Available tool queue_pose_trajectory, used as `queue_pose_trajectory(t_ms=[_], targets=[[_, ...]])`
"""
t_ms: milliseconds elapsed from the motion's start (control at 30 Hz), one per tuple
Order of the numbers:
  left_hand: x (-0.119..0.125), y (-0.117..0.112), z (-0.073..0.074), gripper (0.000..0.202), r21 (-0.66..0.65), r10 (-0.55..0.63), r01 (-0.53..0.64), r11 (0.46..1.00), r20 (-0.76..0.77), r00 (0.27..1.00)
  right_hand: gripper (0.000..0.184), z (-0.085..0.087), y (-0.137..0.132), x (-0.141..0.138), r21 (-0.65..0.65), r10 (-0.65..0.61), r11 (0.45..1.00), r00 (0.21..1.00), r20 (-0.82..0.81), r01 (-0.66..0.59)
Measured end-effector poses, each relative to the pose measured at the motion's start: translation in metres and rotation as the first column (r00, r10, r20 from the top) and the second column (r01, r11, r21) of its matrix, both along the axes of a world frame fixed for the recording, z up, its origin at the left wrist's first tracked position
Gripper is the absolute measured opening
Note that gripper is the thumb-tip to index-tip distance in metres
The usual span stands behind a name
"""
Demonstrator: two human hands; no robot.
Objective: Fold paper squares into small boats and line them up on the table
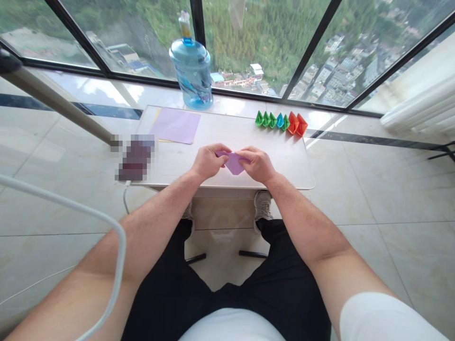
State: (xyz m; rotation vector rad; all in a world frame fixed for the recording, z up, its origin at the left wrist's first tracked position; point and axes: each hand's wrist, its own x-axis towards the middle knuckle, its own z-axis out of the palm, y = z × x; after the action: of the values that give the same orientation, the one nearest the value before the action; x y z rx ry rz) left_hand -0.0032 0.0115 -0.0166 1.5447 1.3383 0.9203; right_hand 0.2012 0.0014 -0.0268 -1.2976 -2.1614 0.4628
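A folded piece of purple paper (235,165) is held up between both hands over the front part of the white table (213,130). My left hand (209,160) pinches its left corner between thumb and fingers. On the other side, my right hand (256,163) grips the right corner the same way. The paper's lower point hangs down between the hands, and its outer corners are partly hidden by the fingers.
Flat purple sheets (177,125) lie at the table's back left. Several folded paper boats (280,121) in green, blue and orange line the back right edge. A blue water jug (192,73) stands behind the table by the window. A blurred dark device (135,160) sits at the left edge.
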Motion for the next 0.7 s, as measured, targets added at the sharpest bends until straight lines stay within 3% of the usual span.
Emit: queue_pose_trajectory(t_ms=[333,533,700], targets=[[-0.0002,0.0002,-0.0016,0.028,0.005,-0.008,0.008,1.0,-0.001,1.0,0.034,-0.0014,-0.0006,-0.0005,0.043,0.018,0.999,0.999,-0.044,-0.016],[-0.0011,-0.001,-0.0035,0.023,0.044,-0.046,0.049,0.998,-0.075,0.996,0.017,-0.0022,0.0023,-0.0013,-0.103,-0.07,0.993,0.997,-0.044,0.065],[-0.0037,0.0,-0.0039,0.023,0.212,-0.1,0.149,0.966,-0.227,0.969,0.009,0.0015,0.0062,0.001,-0.307,-0.07,0.952,0.981,-0.179,0.012]])
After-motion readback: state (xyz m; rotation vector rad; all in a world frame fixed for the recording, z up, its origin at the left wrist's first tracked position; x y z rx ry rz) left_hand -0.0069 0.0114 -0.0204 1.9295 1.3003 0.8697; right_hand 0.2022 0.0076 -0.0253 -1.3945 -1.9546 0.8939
